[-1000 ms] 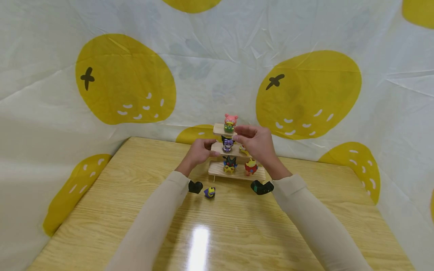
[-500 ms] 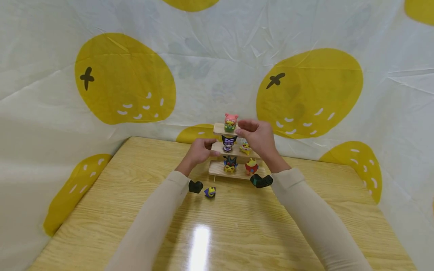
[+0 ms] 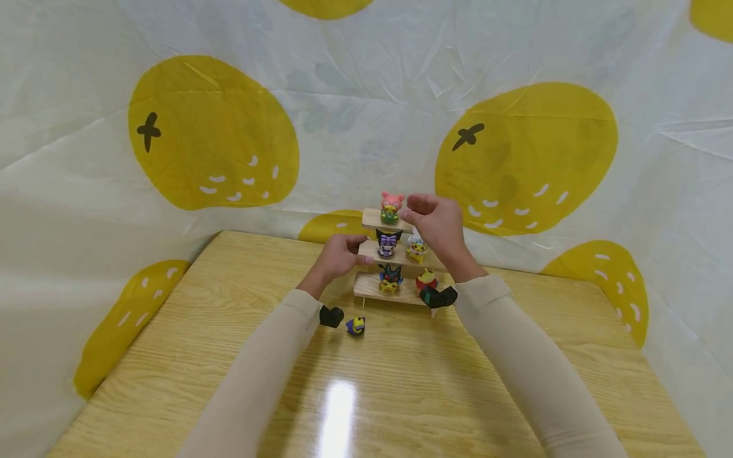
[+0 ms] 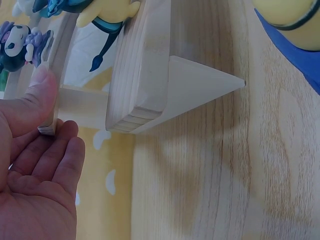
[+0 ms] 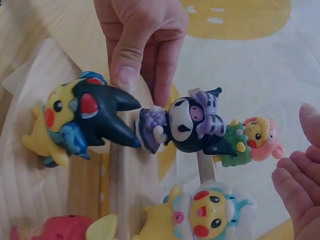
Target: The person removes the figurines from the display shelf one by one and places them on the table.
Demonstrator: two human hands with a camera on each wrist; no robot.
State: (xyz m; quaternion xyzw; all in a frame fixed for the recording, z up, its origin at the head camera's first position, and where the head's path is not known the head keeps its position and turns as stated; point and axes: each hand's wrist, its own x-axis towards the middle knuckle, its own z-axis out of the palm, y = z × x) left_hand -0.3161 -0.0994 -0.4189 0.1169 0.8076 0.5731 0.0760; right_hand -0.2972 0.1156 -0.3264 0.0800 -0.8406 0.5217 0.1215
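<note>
A three-tier wooden display stand (image 3: pixel 378 286) holds several small figurines. My left hand (image 3: pixel 336 256) grips the left end of the middle shelf, thumb on top and fingers below, as the left wrist view (image 4: pixel 40 165) shows. Close to the right of the pink-hooded figurine (image 3: pixel 391 208) on the top shelf is my right hand (image 3: pixel 439 224); its fingers are loosely bent and a gap separates them from the figurine (image 5: pixel 260 140). On the middle shelf stand a black-and-purple figurine (image 3: pixel 387 244) and a white-capped yellow one (image 3: pixel 417 248). The bottom shelf carries a black-hooded figurine (image 3: pixel 390 278) and a red-clothed one (image 3: pixel 425 280).
A blue-and-yellow figurine (image 3: pixel 356 326) lies on the wooden table (image 3: pixel 229 356) in front of the stand. Behind it hangs a white cloth (image 3: pixel 366 146) with large yellow fruit prints. Black wrist devices (image 3: pixel 439 296) sit below both hands.
My right hand has drawn up and slightly right, away from the middle shelf, uncovering the white-capped figurine. The left hand has kept its grip on the shelf end.
</note>
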